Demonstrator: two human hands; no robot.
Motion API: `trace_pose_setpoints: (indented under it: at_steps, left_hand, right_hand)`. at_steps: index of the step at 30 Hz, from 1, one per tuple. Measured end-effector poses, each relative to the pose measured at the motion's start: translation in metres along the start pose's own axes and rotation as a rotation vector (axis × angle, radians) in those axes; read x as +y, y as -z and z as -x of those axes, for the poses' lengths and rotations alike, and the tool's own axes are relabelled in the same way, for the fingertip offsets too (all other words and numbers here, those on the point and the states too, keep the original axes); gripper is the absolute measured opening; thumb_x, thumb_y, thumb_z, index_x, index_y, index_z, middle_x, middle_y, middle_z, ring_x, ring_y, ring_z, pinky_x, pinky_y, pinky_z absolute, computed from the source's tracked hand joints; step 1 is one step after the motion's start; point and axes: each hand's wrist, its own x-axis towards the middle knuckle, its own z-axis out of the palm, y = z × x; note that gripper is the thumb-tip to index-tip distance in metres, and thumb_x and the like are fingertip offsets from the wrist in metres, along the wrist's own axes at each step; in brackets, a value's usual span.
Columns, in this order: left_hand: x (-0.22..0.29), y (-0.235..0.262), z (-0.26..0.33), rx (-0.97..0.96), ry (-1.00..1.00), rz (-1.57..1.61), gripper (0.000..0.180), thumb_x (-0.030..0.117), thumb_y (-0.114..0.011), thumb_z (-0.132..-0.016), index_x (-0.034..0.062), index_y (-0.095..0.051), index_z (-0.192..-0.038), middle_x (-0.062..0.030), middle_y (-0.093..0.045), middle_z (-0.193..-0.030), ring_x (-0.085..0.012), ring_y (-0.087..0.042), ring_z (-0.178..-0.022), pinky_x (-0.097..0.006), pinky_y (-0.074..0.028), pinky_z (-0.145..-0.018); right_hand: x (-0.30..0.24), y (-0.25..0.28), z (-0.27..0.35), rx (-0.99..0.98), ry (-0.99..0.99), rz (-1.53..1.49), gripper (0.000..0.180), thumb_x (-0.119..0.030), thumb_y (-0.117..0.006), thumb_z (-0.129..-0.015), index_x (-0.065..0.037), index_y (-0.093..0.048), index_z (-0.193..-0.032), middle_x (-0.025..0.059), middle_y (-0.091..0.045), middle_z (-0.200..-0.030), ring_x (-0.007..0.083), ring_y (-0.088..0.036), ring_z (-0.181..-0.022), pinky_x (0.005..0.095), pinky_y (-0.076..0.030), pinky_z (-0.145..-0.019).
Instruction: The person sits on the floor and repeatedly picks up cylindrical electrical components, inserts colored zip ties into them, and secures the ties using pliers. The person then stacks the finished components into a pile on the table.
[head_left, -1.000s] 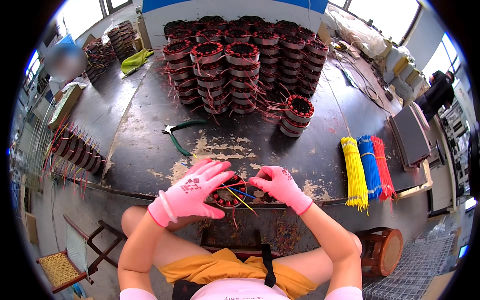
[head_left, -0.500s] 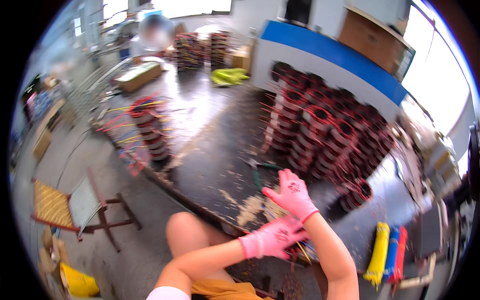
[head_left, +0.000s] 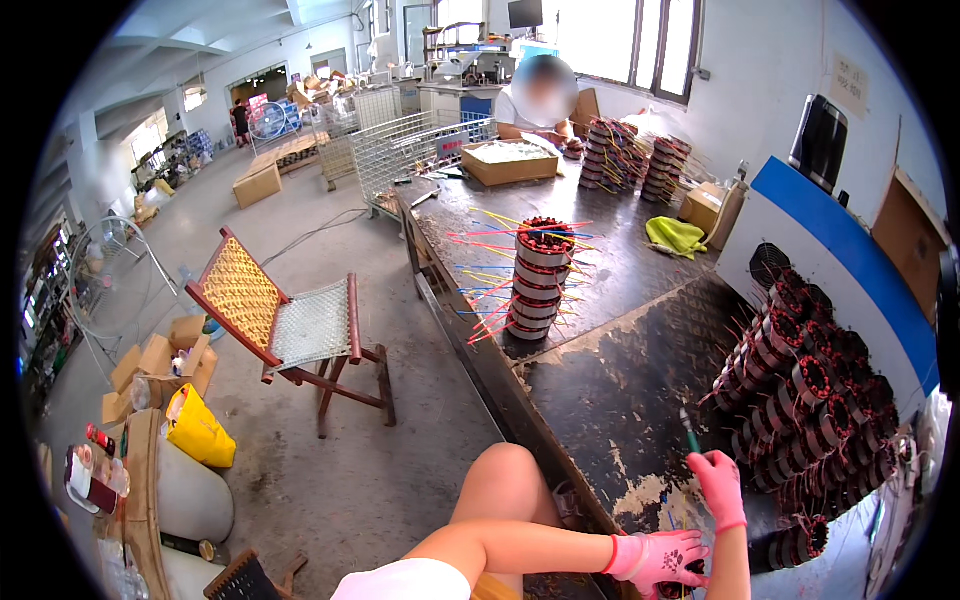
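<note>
My right hand (head_left: 718,490), in a pink glove, is closed around the green-handled pliers (head_left: 691,436), whose metal head points away from me over the dark worktable (head_left: 590,400). Just below and left of it, my left hand (head_left: 662,558), also pink-gloved, lies palm down with its fingers spread. Under those fingers, at the near table edge, a dark ring-shaped part with thin coloured wires shows only in part. Beyond the pliers, several stacks of wound motor stators (head_left: 800,390) with red leads crowd the right side. One stator (head_left: 800,545) lies tipped near my right forearm.
A stator stack (head_left: 540,280) with long coloured wires stands at the table's left edge. Farther back are a cardboard box (head_left: 510,165), a yellow-green cloth (head_left: 676,236), more stator stacks (head_left: 608,155) and a seated person. A folding chair (head_left: 300,320) stands on the floor to the left.
My right hand was open beside the pliers on the table; now it grips their handles. The view has swung left, and my left hand stays at the near table edge.
</note>
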Motion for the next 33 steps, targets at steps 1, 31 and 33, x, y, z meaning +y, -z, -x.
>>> trace_pose_setpoints:
  at_steps: [1,31,33]
  left_hand:
    - [0.003,0.008,-0.005,-0.008,-0.018,-0.021,0.079,0.05,-0.079,-0.066,0.0272,-0.058,-0.139,-0.0196,-0.049,-0.141,-0.0437,-0.044,-0.132,-0.06,-0.037,-0.11]
    - [-0.023,0.053,-0.059,-0.297,0.101,-0.045,0.096,0.037,-0.089,-0.064,0.0204,-0.047,-0.149,-0.018,-0.045,-0.151,-0.0456,-0.042,-0.138,-0.052,-0.034,-0.119]
    - [-0.023,0.053,-0.059,-0.289,0.099,-0.039,0.096,0.037,-0.089,-0.065,0.0203,-0.048,-0.149,-0.0181,-0.045,-0.151,-0.0456,-0.042,-0.138,-0.052,-0.034,-0.118]
  right_hand:
    - [0.025,0.007,0.004,-0.05,-0.009,-0.378,0.046,-0.042,-0.067,-0.089,0.001,-0.068,-0.103,0.0108,-0.069,-0.095,0.0242,-0.068,-0.081,0.0383,-0.055,-0.074]
    - [0.142,0.024,0.276,-0.216,-0.466,-1.295,0.045,-0.044,-0.064,-0.099,-0.009,-0.054,-0.126,0.0084,-0.064,-0.109,0.019,-0.068,-0.093,0.0363,-0.06,-0.083]
    - [0.137,0.027,0.272,-0.21,-0.476,-1.278,0.045,-0.044,-0.064,-0.099,-0.008,-0.054,-0.125,0.0083,-0.064,-0.108,0.0187,-0.068,-0.092,0.0361,-0.06,-0.082]
